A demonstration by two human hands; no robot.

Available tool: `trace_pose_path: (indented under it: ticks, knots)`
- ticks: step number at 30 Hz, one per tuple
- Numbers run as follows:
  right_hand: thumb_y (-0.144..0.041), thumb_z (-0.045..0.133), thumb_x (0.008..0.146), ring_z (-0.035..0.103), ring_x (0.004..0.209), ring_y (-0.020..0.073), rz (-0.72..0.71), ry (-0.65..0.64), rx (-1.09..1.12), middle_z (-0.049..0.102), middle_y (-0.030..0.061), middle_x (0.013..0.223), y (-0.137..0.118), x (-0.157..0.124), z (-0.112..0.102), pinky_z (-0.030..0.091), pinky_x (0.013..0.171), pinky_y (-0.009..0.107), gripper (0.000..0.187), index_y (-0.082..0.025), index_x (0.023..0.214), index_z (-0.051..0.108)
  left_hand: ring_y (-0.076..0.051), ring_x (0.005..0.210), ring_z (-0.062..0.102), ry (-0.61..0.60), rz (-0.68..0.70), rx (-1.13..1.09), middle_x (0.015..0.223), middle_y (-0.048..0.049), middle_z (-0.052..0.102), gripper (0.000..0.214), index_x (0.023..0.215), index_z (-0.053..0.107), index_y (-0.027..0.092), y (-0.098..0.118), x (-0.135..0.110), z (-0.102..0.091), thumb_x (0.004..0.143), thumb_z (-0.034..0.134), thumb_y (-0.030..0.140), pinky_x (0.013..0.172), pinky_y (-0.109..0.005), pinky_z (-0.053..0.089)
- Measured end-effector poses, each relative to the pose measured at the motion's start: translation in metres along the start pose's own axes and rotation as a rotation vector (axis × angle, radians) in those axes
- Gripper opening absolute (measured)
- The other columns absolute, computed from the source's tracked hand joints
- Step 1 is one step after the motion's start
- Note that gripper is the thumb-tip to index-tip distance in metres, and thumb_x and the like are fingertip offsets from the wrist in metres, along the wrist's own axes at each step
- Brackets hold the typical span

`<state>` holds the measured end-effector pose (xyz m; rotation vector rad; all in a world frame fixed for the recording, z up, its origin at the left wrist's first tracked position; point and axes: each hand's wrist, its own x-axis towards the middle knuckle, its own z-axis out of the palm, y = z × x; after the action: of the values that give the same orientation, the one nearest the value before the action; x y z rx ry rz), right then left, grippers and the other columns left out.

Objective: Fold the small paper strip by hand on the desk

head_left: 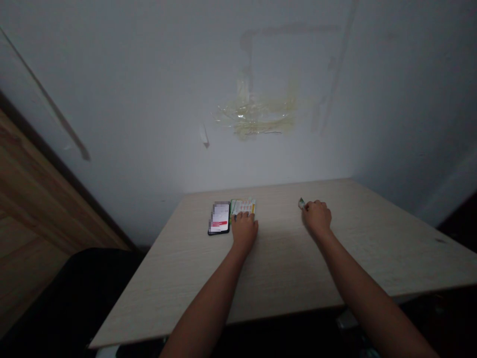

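Note:
My left hand (pixel 245 229) rests palm down on the lower part of a flat white, green and yellow printed packet (pixel 244 206), its fingers slightly apart on top. Just left of the packet lies a phone (pixel 219 219) with a lit screen, partly pixelated. Farther right, my right hand (pixel 317 217) is closed, pinching a small white and green scrap (pixel 301 203) that looks like a torn piece of wrapper. Most of that scrap's lower end is hidden by the fingers.
Both forearms lie over a pale wooden table (pixel 283 268) set against a grey wall (pixel 149 99). Clear tape (pixel 257 118) clings to the wall. A dark chair-like shape (pixel 93 283) and wooden boards (pixel 33 184) stand at the left.

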<state>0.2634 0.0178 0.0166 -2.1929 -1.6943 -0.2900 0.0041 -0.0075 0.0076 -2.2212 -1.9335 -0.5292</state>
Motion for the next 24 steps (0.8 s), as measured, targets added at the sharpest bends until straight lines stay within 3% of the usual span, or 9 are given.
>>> trace_pose_path:
  ticks: [19, 24]
  knots:
    - [-0.029, 0.044, 0.093, 0.054, 0.101, 0.0305, 0.019, -0.001, 0.010, 0.064, 0.0201, 0.104, 0.0015, 0.0009, -0.0018, 0.042, 0.079, 0.038, 0.035, -0.013, 0.100, 0.074, -0.028, 0.125, 0.046, -0.004, 0.003, 0.007, 0.128, -0.0087, 0.062, 0.032, 0.117, 0.065, 0.024, 0.0011, -0.0004, -0.0015, 0.091, 0.051, 0.035, 0.105, -0.046, 0.028]
    - [-0.032, 0.044, 0.093, 0.054, 0.101, 0.0312, 0.019, -0.002, 0.025, 0.063, 0.0197, 0.103, 0.0009, 0.0005, -0.0034, 0.041, 0.080, 0.039, 0.036, -0.013, 0.099, 0.073, -0.030, 0.127, 0.044, -0.009, -0.030, -0.008, 0.134, -0.0075, 0.059, 0.036, 0.121, 0.063, 0.027, 0.0038, -0.0018, -0.0040, 0.095, 0.043, 0.043, 0.105, -0.050, 0.027]
